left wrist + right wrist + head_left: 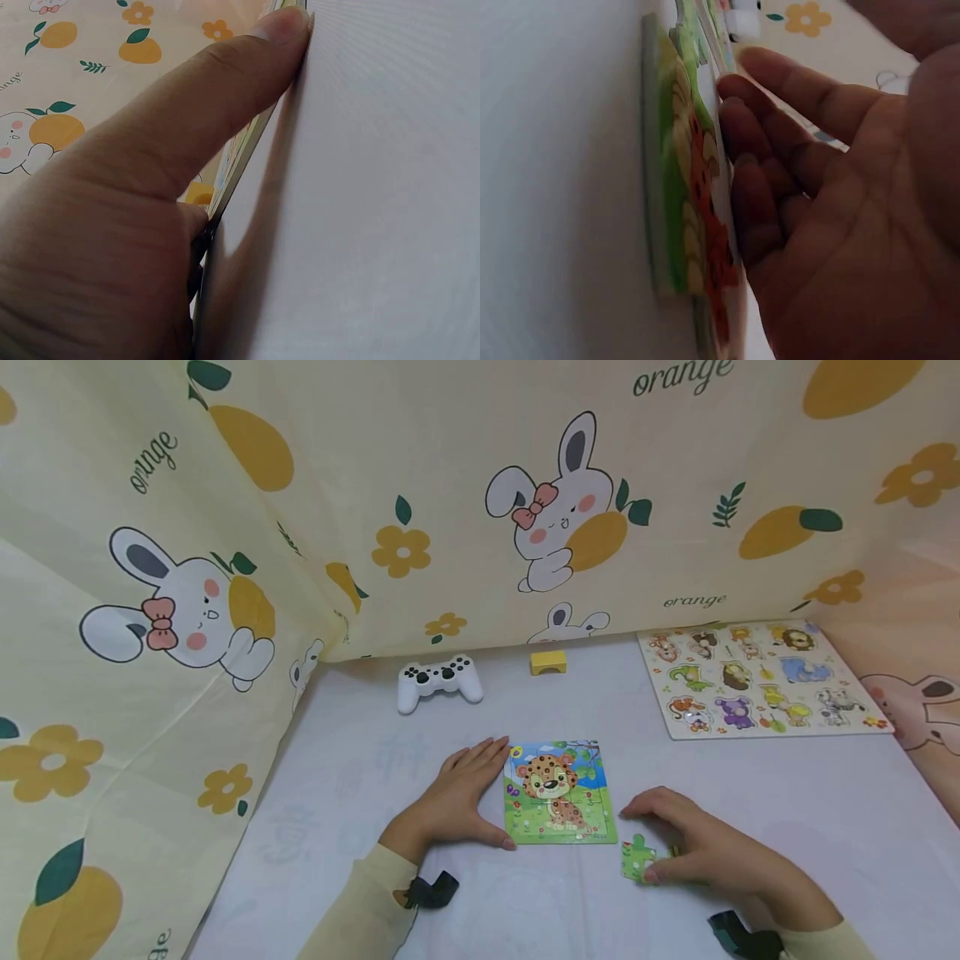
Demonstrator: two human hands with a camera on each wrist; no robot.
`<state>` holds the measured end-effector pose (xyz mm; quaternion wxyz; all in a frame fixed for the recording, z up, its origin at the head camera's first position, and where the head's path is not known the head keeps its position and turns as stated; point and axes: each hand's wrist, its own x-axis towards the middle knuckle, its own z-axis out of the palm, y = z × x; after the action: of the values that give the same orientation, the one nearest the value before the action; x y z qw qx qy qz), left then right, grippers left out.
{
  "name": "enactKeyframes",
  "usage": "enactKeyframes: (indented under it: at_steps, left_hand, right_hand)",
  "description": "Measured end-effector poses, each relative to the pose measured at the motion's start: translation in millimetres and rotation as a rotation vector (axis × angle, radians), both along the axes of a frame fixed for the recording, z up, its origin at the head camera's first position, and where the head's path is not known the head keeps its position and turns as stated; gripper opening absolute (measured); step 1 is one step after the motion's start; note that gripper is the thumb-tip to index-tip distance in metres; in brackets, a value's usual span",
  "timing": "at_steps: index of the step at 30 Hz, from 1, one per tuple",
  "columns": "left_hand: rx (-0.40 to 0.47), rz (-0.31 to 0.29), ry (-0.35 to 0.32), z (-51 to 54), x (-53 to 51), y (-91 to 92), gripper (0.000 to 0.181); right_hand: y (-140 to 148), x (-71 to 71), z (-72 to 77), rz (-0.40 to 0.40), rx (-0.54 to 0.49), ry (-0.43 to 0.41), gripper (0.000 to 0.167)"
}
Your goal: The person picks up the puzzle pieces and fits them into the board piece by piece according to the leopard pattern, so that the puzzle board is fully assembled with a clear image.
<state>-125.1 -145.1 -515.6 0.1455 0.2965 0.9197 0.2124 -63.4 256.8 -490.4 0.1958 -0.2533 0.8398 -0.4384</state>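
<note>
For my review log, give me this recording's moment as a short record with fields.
left hand: at the left side of the leopard puzzle, thumb by its near corner, fingers by its far corner
right hand: at the loose pieces, which it partly hides
loose pieces: right of the leopard puzzle
back of table, left to right: white game controller, yellow block, animal board
</note>
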Motion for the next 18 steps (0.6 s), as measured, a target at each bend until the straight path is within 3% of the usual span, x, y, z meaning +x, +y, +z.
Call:
enactKeyframes:
  at_steps: [4, 9, 13, 18]
  left_hand:
    - [-0.004, -0.001, -0.001, 0.1, 0.1, 0.0, 0.143]
    - [-0.008, -0.002, 0.004, -0.3, 0.1, -0.2, 0.143]
    - [-0.009, -0.002, 0.01, -0.5, -0.3, -0.2, 0.143]
    - [-0.005, -0.002, 0.008, -0.4, -0.5, 0.0, 0.142]
  right_hand:
    - [-10, 2.3, 1.6, 0.007, 0.137, 0.113, 0.053]
    - [-20, 5.3, 4.9, 0.016, 0.197, 0.144, 0.039]
    - [-24, 7.0, 6.8, 0.017, 0.21, 0.131, 0.037]
    - [-28, 6.2, 8.7, -0.067, 0.122, 0.011, 0.031]
